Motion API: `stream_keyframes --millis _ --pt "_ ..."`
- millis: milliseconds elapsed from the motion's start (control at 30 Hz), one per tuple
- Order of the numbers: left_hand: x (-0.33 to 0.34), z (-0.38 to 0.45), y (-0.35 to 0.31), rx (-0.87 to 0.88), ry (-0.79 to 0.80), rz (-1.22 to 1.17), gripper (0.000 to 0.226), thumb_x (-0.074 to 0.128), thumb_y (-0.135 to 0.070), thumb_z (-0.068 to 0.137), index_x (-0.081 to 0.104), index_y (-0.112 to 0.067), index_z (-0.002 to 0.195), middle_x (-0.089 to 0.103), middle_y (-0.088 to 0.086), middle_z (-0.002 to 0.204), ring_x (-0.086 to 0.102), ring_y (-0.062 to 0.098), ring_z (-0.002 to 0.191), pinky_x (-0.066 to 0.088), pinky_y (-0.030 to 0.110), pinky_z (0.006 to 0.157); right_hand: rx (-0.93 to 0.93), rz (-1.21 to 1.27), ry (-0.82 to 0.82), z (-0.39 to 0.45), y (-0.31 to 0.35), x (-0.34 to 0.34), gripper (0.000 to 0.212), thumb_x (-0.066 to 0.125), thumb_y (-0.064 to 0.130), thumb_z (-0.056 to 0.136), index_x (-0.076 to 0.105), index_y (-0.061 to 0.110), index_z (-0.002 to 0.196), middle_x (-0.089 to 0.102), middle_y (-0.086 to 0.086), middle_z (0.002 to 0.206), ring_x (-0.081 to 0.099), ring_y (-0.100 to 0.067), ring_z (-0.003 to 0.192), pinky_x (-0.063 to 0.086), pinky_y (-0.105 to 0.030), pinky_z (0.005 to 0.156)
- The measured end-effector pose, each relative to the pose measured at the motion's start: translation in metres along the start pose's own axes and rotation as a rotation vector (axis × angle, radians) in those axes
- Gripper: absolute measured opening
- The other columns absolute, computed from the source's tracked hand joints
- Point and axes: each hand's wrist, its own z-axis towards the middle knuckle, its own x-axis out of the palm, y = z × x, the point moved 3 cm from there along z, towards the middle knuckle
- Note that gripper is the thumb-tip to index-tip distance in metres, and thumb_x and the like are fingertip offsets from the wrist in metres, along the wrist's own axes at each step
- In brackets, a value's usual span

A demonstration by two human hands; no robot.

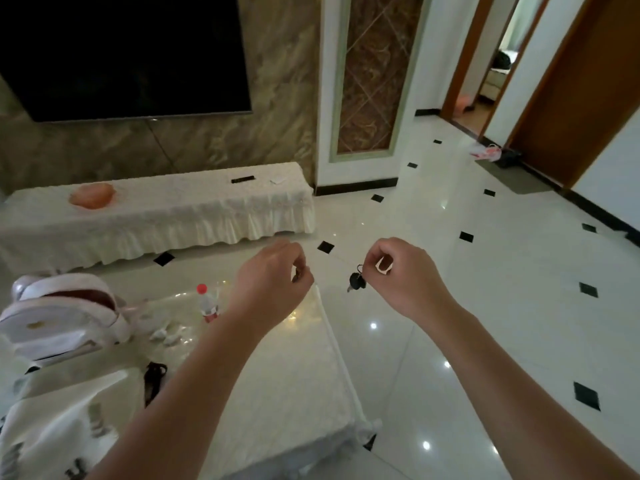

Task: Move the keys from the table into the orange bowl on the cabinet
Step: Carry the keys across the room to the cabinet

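Note:
My right hand [401, 271] is closed on a small bunch of keys [356, 280] with a black head, which dangles below its fingers over the floor; a white tag shows inside the fist. My left hand [273, 271] is curled with something small and dark pinched at its fingertips; I cannot tell what it is. The orange bowl [91, 195] stands on the left part of the low cabinet [207, 206], which is draped in a white ruffled cloth. Both hands hover above the far end of the glass-topped table [294, 375], well short of the bowl.
A water bottle with a red cap [207, 303], a white backpack [59, 313], crumpled tissues and a black strap [154, 379] lie on the table. A black remote [242, 179] and a paper lie on the cabinet. A TV hangs above. Glossy tiled floor stretches right toward doorways.

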Motion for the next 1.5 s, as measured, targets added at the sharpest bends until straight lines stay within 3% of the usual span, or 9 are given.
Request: stream_keyframes --millis 233,400,600,800,1000,1100,1267,1500 --pt "0.043 0.024 -0.074 0.132 0.137 0.013 0.014 0.061 -0.035 0.082 0.049 -0.032 0.074 0.049 -0.015 0.073 0.049 0.004 0.069 0.03 0.016 0.054 0.115 -0.043 -0.094 -0.026 -0.063 -0.051 0.01 0.063 0.03 0.079 0.057 0.031 0.072 0.058 0.013 0.078 0.055 -0.004 0.072 0.039 -0.022 0.058" --pt "0.075 0.052 -0.151 0.241 0.182 0.037 0.013 0.06 -0.035 0.084 0.051 -0.031 0.076 0.051 -0.014 0.076 0.051 0.003 0.07 0.042 0.023 0.059 0.14 0.004 -0.186 -0.034 -0.115 -0.109 0.01 0.063 0.029 0.078 0.056 0.032 0.071 0.057 0.014 0.076 0.054 -0.004 0.072 0.036 -0.021 0.058" --pt "0.128 0.082 -0.264 0.37 0.194 0.056 0.013 0.057 -0.036 0.084 0.048 -0.033 0.075 0.049 -0.015 0.074 0.05 0.003 0.066 0.031 0.017 0.053 0.136 -0.02 -0.251 -0.049 -0.193 -0.188 0.008 0.061 0.028 0.081 0.056 0.029 0.074 0.056 0.014 0.078 0.053 -0.004 0.076 0.037 -0.018 0.061" --pt "0.176 0.101 -0.335 0.482 0.25 0.085 0.012 0.054 -0.038 0.086 0.05 -0.031 0.077 0.05 -0.012 0.078 0.051 0.006 0.071 0.038 0.021 0.057 0.203 -0.027 -0.3 -0.063 -0.255 -0.241 0.009 0.061 0.028 0.08 0.055 0.029 0.073 0.058 0.011 0.079 0.052 -0.006 0.076 0.039 -0.021 0.063" --pt "0.215 0.133 -0.361 0.541 0.295 0.078 0.013 0.058 -0.034 0.086 0.052 -0.027 0.077 0.051 -0.01 0.077 0.052 0.008 0.07 0.043 0.026 0.057 0.265 -0.046 -0.303 -0.048 -0.304 -0.252 0.006 0.06 0.027 0.081 0.058 0.025 0.077 0.058 0.01 0.08 0.051 -0.007 0.078 0.038 -0.02 0.064" --pt "0.24 0.155 -0.36 0.579 0.304 0.092 0.013 0.057 -0.033 0.087 0.051 -0.026 0.078 0.051 -0.01 0.077 0.049 0.008 0.067 0.038 0.023 0.055 0.269 -0.098 -0.27 -0.026 -0.323 -0.246 0.005 0.06 0.028 0.082 0.057 0.026 0.078 0.056 0.011 0.081 0.05 -0.007 0.08 0.037 -0.018 0.064" --pt "0.284 0.205 -0.344 0.566 0.295 0.059 0.012 0.057 -0.034 0.087 0.053 -0.026 0.079 0.051 -0.01 0.077 0.047 0.008 0.066 0.044 0.024 0.057 0.242 -0.202 -0.236 0.032 -0.351 -0.241 0.006 0.058 0.028 0.084 0.055 0.029 0.078 0.053 0.015 0.081 0.047 -0.004 0.081 0.035 -0.017 0.063" --pt "0.318 0.313 -0.309 0.501 0.244 -0.026 0.012 0.062 -0.028 0.084 0.053 -0.025 0.078 0.052 -0.01 0.077 0.049 0.009 0.067 0.035 0.02 0.053 0.202 -0.286 -0.223 0.142 -0.373 -0.239 0.004 0.059 0.027 0.083 0.057 0.028 0.081 0.052 0.018 0.083 0.048 -0.003 0.084 0.04 -0.016 0.066"
